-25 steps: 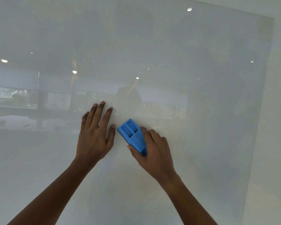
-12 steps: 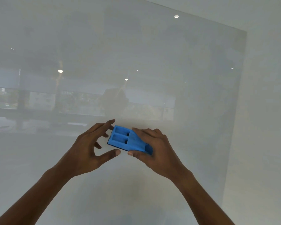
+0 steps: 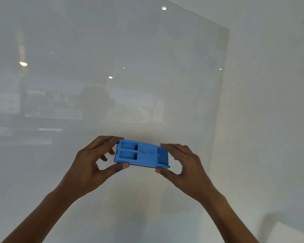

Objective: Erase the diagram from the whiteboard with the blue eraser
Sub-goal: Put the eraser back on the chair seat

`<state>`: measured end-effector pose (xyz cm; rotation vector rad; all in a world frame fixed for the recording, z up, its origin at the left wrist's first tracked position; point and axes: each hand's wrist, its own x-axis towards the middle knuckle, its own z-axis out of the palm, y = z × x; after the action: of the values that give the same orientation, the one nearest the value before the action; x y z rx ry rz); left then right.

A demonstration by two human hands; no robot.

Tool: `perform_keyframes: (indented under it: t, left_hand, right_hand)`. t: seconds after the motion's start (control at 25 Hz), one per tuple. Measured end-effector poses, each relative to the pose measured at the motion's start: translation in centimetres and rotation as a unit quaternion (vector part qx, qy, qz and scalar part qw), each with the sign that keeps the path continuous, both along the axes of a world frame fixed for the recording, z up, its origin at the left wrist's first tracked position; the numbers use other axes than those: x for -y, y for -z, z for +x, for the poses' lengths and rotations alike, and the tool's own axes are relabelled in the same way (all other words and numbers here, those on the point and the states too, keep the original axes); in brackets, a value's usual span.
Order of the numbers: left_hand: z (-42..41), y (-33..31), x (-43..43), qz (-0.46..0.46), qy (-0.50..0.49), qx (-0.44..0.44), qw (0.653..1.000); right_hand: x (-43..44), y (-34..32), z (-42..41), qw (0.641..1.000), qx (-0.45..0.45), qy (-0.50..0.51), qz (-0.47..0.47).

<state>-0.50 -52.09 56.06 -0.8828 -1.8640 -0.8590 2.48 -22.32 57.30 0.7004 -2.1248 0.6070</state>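
Head view: the blue eraser (image 3: 142,154) lies level in front of the lower middle of the whiteboard (image 3: 112,50), held between both hands. Whether it touches the board cannot be told. Its moulded back faces the camera, with 2 rectangular recesses (image 3: 128,144) at its left end. The left hand (image 3: 88,165) pinches that left end, thumb under the lower edge and curled fingers over the top edge. The right hand (image 3: 186,163) pinches the right end the same way, thumb below and fingers above. The glossy board carries reflected ceiling lights (image 3: 23,63) and a dim window scene. A plain pale wall (image 3: 270,85) stands to its right.
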Motion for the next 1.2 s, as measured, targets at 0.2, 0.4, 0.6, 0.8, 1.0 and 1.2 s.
perform_keyframes:
  t: [0.2, 0.4, 0.6, 0.8, 1.0, 1.2]
  left_hand:
    - [-1.7, 2.7, -8.1, 0.013, 0.085, 0.049, 0.995]
    - [-2.8, 6.7, -18.7, 0.038, 0.165, 0.102, 0.98]
    - [-3.2, 12.6, -28.8, 0.064, 0.198, 0.167, 0.964]
    - [-2.1, 20.0, -37.4, 0.052, 0.219, 0.253, 0.941]
    - [-0.8, 28.8, -43.5, -0.044, 0.27, 0.357, 0.893]
    - [1.1, 37.3, -48.4, -0.076, 0.252, 0.462, 0.847]
  right_hand:
    - [-7.2, 2.7, 2.8, 0.998, 0.015, 0.037, -0.044]
    - [-14.8, 6.5, 6.8, 0.987, 0.03, 0.142, -0.074]
    - [-21.2, 11.2, 10.2, 0.963, 0.056, 0.246, -0.095]
    - [-27.0, 18.1, 12.6, 0.93, 0.102, 0.329, -0.13]
    - [-31.4, 27.5, 14.2, 0.885, 0.165, 0.409, -0.148]
    - [-34.1, 37.1, 15.4, 0.841, 0.229, 0.446, -0.203]
